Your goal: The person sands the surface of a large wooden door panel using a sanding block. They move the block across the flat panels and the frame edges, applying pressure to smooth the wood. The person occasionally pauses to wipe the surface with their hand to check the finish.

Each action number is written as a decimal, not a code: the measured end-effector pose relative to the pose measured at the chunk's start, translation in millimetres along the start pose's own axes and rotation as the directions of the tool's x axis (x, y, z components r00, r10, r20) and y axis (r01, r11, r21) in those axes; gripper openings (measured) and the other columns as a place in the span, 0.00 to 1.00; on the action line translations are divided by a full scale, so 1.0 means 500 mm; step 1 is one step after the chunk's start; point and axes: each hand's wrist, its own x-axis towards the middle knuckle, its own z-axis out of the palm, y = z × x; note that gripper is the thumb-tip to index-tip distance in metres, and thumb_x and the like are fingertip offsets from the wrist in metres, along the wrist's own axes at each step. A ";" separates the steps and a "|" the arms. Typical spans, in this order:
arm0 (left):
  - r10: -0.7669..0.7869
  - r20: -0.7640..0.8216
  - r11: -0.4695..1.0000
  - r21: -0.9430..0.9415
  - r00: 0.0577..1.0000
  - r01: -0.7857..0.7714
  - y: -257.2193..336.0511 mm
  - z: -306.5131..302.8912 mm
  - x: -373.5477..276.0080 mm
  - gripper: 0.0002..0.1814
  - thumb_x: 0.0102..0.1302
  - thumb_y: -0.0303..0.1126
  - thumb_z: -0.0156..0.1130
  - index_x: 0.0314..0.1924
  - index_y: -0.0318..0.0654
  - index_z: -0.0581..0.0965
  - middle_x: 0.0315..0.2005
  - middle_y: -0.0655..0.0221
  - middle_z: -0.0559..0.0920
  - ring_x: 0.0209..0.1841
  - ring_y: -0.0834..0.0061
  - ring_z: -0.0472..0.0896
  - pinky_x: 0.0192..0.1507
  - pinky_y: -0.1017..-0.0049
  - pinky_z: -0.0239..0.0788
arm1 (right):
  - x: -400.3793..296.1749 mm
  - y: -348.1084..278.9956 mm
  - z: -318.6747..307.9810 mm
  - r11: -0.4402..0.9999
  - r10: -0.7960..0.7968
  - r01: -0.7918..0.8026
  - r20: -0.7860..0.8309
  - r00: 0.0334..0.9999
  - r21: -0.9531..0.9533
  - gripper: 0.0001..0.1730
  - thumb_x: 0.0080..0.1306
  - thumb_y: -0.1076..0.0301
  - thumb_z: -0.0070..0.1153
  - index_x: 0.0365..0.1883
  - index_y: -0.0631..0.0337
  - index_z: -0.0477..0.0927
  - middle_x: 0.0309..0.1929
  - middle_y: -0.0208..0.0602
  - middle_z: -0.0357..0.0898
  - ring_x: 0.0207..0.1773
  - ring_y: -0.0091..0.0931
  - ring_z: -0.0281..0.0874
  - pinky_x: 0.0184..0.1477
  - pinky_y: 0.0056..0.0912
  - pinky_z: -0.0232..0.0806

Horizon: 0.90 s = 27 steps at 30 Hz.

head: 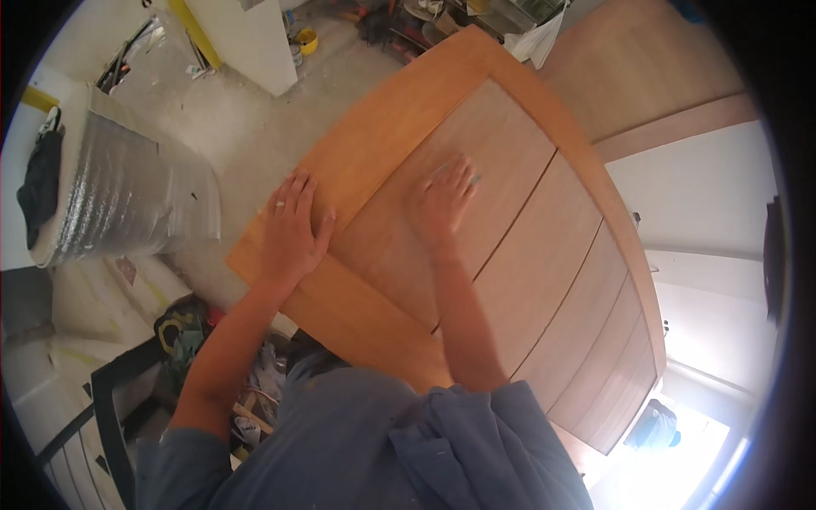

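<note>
A large wooden door panel (519, 210) lies in front of me, with paler planks split by dark grooves. An orange-brown wooden frame (389, 140) borders the planks. My left hand (293, 229) rests palm down on the frame near its left corner, fingers spread and a ring on one finger. On the first plank, my right hand (446, 197) presses down, slightly blurred. Greenish edges of a thin pad or sheet (477, 180) show past its fingers; most of it is hidden under the hand, so its exact kind is unclear.
To the left stands a large roll wrapped in clear plastic (140, 185), with a dark cloth (42, 182) on it. A dark frame (105, 408) and assorted clutter (185, 331) sit lower left. Another wooden panel (656, 76) is at upper right. A yellow container (307, 41) stands on the floor.
</note>
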 end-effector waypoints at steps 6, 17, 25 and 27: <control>-0.022 -0.007 0.999 -0.025 1.000 0.021 -0.012 -0.006 -0.013 0.32 0.82 0.44 0.64 0.76 0.28 0.74 0.79 0.46 0.73 0.84 0.44 0.67 0.85 0.46 0.56 | -0.170 -0.133 -0.136 0.945 -0.249 0.185 0.228 0.941 0.269 0.45 0.81 0.55 0.47 0.88 0.77 0.58 0.91 0.62 0.55 0.93 0.55 0.49 0.91 0.68 0.42; -0.004 -0.021 1.000 -0.011 1.000 0.004 -0.018 -0.003 -0.013 0.32 0.82 0.44 0.64 0.76 0.28 0.74 0.79 0.46 0.73 0.84 0.42 0.66 0.85 0.46 0.56 | -0.142 -0.157 -0.061 0.955 -0.053 0.021 0.101 0.994 0.296 0.42 0.81 0.58 0.47 0.88 0.74 0.59 0.91 0.61 0.56 0.94 0.54 0.49 0.92 0.66 0.41; 0.053 -0.027 0.999 -0.012 0.998 -0.053 -0.013 0.001 -0.006 0.33 0.82 0.44 0.63 0.75 0.26 0.73 0.78 0.43 0.73 0.82 0.38 0.68 0.84 0.45 0.57 | -0.013 -0.078 -0.051 0.969 -0.129 0.119 0.032 0.991 0.216 0.44 0.81 0.55 0.48 0.88 0.72 0.60 0.92 0.55 0.57 0.94 0.49 0.51 0.92 0.62 0.44; 0.053 -0.016 0.999 -0.012 0.998 -0.053 -0.007 0.004 -0.006 0.33 0.82 0.44 0.64 0.75 0.25 0.73 0.78 0.42 0.73 0.82 0.38 0.67 0.84 0.45 0.57 | 0.025 -0.070 -0.038 0.975 -0.092 0.084 0.032 0.995 0.204 0.43 0.81 0.55 0.45 0.88 0.72 0.60 0.92 0.54 0.57 0.94 0.48 0.52 0.92 0.62 0.45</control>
